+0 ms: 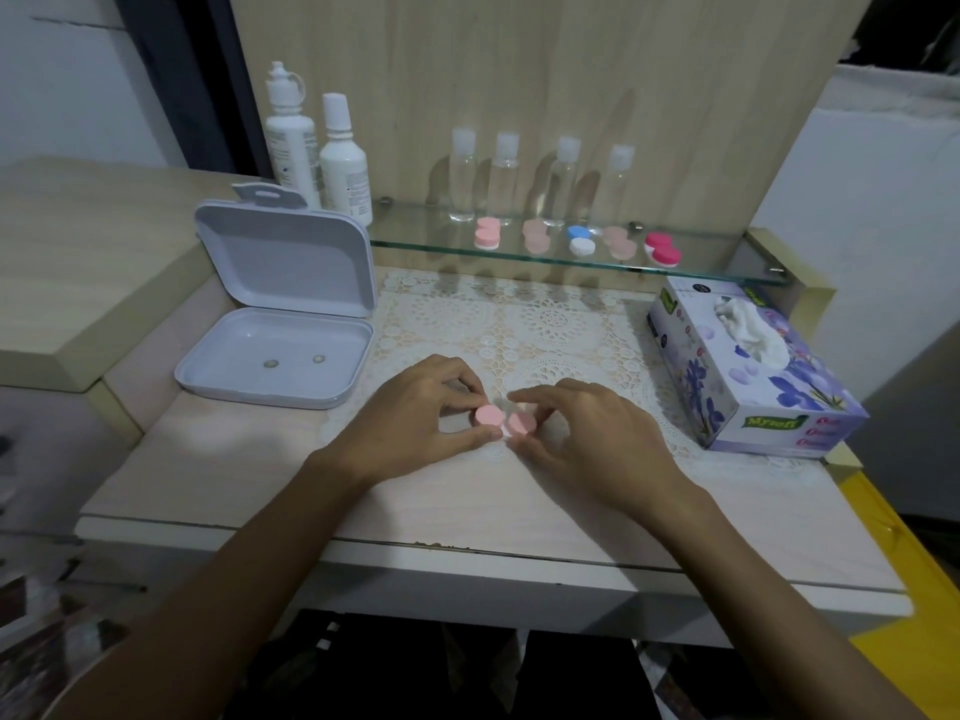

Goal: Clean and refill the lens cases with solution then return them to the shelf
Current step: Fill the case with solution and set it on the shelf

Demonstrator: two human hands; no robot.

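We see the wooden table carrying a tissue box with a tissue poking out at the right and, at the left, an open white box with two small round things lying in its tray. On the glass shelf behind stand four clear bottles with five lens cases in front of them. The pink lens case lies on the lace mat, long axis running left to right, our left hand pinching its left cap and our right hand pinching its right cap, both with fingers curled.
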